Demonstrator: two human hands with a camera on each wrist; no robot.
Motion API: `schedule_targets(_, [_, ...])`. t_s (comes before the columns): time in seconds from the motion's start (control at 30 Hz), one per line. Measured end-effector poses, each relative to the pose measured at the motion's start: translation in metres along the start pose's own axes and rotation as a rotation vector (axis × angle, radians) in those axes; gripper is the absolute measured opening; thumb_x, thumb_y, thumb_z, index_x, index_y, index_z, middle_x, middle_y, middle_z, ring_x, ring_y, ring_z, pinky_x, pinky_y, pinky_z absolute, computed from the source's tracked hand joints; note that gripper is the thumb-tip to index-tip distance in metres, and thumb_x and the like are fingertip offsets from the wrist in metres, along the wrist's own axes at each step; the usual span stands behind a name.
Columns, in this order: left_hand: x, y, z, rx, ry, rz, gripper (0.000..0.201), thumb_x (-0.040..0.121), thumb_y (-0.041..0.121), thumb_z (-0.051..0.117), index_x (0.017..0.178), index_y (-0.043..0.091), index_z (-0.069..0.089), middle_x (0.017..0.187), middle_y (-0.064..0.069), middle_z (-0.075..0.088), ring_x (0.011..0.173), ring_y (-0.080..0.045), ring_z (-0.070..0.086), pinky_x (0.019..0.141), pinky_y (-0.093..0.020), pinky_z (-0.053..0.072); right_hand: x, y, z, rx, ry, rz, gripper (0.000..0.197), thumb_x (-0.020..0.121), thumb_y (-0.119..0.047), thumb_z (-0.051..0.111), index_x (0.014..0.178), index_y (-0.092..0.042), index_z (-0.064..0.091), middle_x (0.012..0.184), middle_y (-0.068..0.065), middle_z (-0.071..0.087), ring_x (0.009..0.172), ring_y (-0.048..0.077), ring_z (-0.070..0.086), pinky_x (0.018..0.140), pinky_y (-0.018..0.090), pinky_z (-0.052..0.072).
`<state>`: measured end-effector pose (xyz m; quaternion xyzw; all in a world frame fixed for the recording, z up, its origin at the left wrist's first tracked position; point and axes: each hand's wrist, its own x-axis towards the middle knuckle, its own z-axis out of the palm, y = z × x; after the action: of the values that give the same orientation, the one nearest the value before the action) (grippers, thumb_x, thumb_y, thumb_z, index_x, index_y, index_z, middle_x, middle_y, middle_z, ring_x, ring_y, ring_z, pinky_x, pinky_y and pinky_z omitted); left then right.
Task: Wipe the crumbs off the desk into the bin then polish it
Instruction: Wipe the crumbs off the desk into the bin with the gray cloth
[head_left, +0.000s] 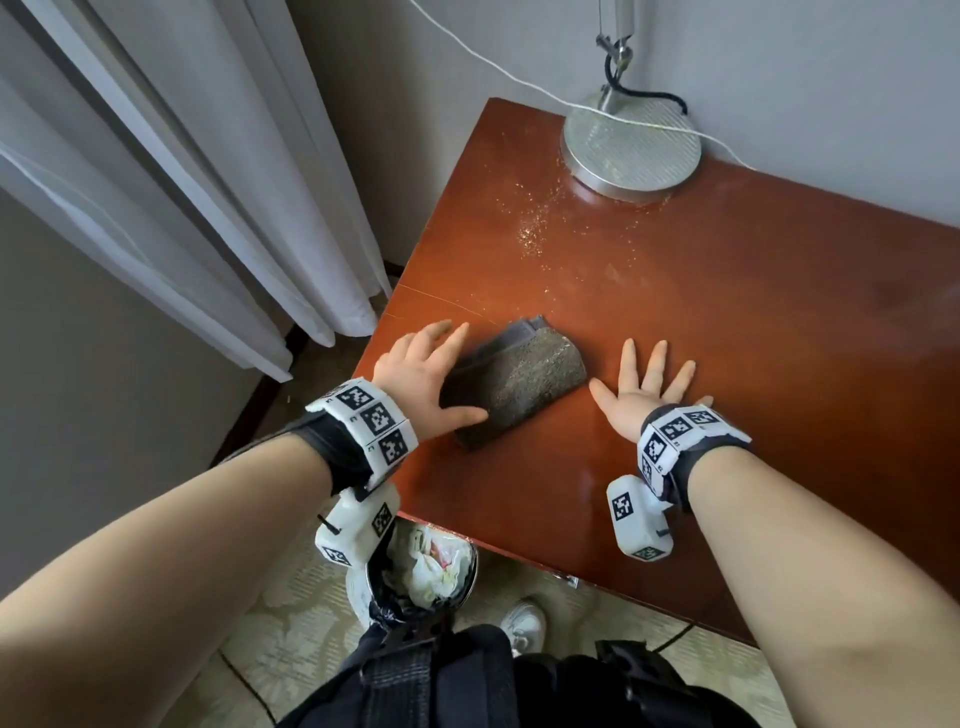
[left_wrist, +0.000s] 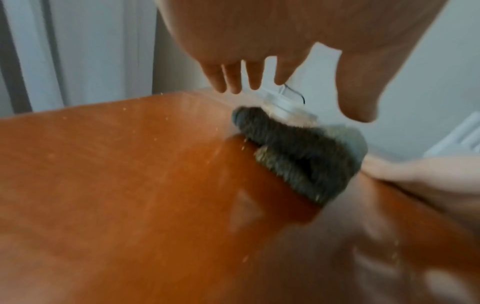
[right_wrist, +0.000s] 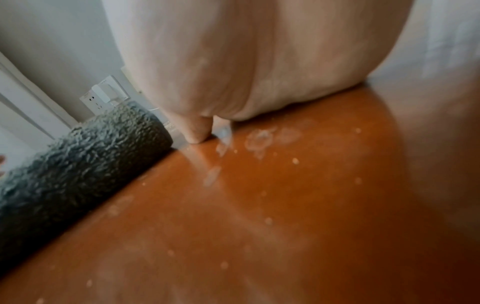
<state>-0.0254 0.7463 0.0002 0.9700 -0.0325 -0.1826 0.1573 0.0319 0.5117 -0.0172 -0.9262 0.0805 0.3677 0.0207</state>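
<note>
A folded grey cloth (head_left: 519, 379) lies on the reddish-brown desk (head_left: 753, 322), speckled with crumbs on top. My left hand (head_left: 441, 369) sits at its left end, fingers straight, thumb touching the near edge; in the left wrist view the fingers (left_wrist: 254, 78) hang straight above the cloth (left_wrist: 298, 156). My right hand (head_left: 636, 382) lies flat on the desk just right of the cloth, fingers spread. Crumbs (head_left: 535, 234) are scattered between the cloth and the lamp. The bin (head_left: 415, 571) stands on the floor under the desk's near left corner.
A round metal lamp base (head_left: 631, 145) stands at the desk's back, with a white cable (head_left: 493, 60) running over it. White curtains (head_left: 182, 182) hang to the left. A wall socket (right_wrist: 103, 96) shows behind the cloth (right_wrist: 78, 164). Loose crumbs (right_wrist: 294, 160) dot the desk (right_wrist: 285, 216) by my right palm.
</note>
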Motion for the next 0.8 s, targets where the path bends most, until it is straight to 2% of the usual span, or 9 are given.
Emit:
schedule_targets(0.07, [0.005,0.009,0.005,0.235,-0.156,0.077,0.091,0.082,0.066,0.047,0.147,0.035,-0.009,0.156,0.002,-0.014,0.144,-0.026,-0.01,0.117,-0.042,-0.002,0.001,0.0,0.001,0.008,0.0,0.002,0.068,0.093,-0.06,0.015,0.145,-0.035,-0.02,0.153,-0.001,-0.031,0.14,0.036,-0.026,0.112,0.06,-0.006])
schedule_targets(0.17, [0.014,0.022,0.013,0.439,-0.276,0.242,0.089,0.085,0.069,0.035,0.144,0.034,-0.02,0.152,0.002,-0.029,0.14,-0.027,-0.026,0.113,-0.044,-0.015,0.003,0.0,0.001,0.025,-0.001,0.008,0.068,0.093,-0.061,0.017,0.145,-0.036,-0.019,0.152,-0.002,-0.033,0.14,0.035,-0.027,0.112,0.061,-0.007])
schedule_targets(0.23, [0.023,0.031,0.016,0.462,-0.282,0.293,0.084,0.088,0.066,0.032,0.143,0.034,-0.023,0.151,0.003,-0.031,0.139,-0.026,-0.027,0.112,-0.045,-0.017,0.003,-0.001,0.001,0.038,-0.002,0.011,0.068,0.093,-0.061,0.017,0.145,-0.036,-0.02,0.152,-0.002,-0.033,0.14,0.034,-0.027,0.112,0.06,-0.007])
schedule_targets(0.37, [0.043,0.04,0.022,0.492,-0.323,0.39,0.068,0.097,0.049,0.027,0.144,0.034,-0.02,0.153,0.003,-0.027,0.141,-0.025,-0.023,0.113,-0.044,-0.013,0.002,0.001,0.001,0.043,0.003,0.008,0.066,0.093,-0.06,0.019,0.145,-0.038,-0.017,0.153,-0.003,-0.031,0.141,0.033,-0.026,0.113,0.059,-0.006])
schedule_targets(0.5, [0.056,0.045,0.024,0.523,-0.331,0.445,0.064,0.099,0.046,0.024,0.145,0.035,-0.019,0.153,0.004,-0.027,0.141,-0.029,-0.023,0.113,-0.049,-0.012,0.013,0.013,-0.024,0.138,0.063,0.005,0.053,0.097,-0.052,0.021,0.147,-0.042,0.005,0.158,-0.006,-0.011,0.145,0.026,-0.014,0.117,0.049,-0.002])
schedule_targets(0.57, [0.066,0.049,0.024,0.505,-0.273,0.384,0.063,0.097,0.05,0.026,0.143,0.042,-0.016,0.153,0.004,-0.027,0.14,-0.035,-0.022,0.113,-0.057,-0.009,0.025,0.017,-0.041,0.183,0.123,0.04,0.052,0.098,-0.049,0.02,0.148,-0.038,0.011,0.159,-0.004,-0.005,0.146,0.025,-0.011,0.118,0.046,-0.001])
schedule_targets(0.63, [0.073,0.048,0.023,0.449,-0.209,0.276,0.061,0.096,0.051,0.028,0.142,0.048,-0.011,0.154,0.003,-0.025,0.139,-0.041,-0.019,0.112,-0.06,-0.007,0.039,0.014,-0.051,0.205,0.119,0.06,0.053,0.098,-0.05,0.021,0.148,-0.038,0.01,0.159,-0.003,-0.006,0.146,0.026,-0.012,0.118,0.048,0.0])
schedule_targets(0.7, [0.083,0.042,0.018,0.376,-0.148,0.121,0.059,0.097,0.047,0.029,0.143,0.049,-0.007,0.155,0.003,-0.021,0.14,-0.042,-0.015,0.114,-0.057,-0.005,0.05,0.007,-0.056,0.186,0.101,0.06,0.057,0.096,-0.053,0.022,0.148,-0.039,0.005,0.158,-0.002,-0.01,0.145,0.028,-0.014,0.118,0.051,0.001])
schedule_targets(0.8, [0.097,0.011,0.002,0.196,-0.032,-0.181,0.058,0.098,0.037,0.031,0.145,0.047,-0.002,0.157,0.004,-0.014,0.142,-0.039,-0.01,0.116,-0.052,-0.002,0.058,-0.003,-0.053,0.139,0.089,0.068,0.065,0.094,-0.058,0.022,0.147,-0.038,-0.008,0.157,0.0,-0.02,0.143,0.033,-0.019,0.115,0.055,-0.002])
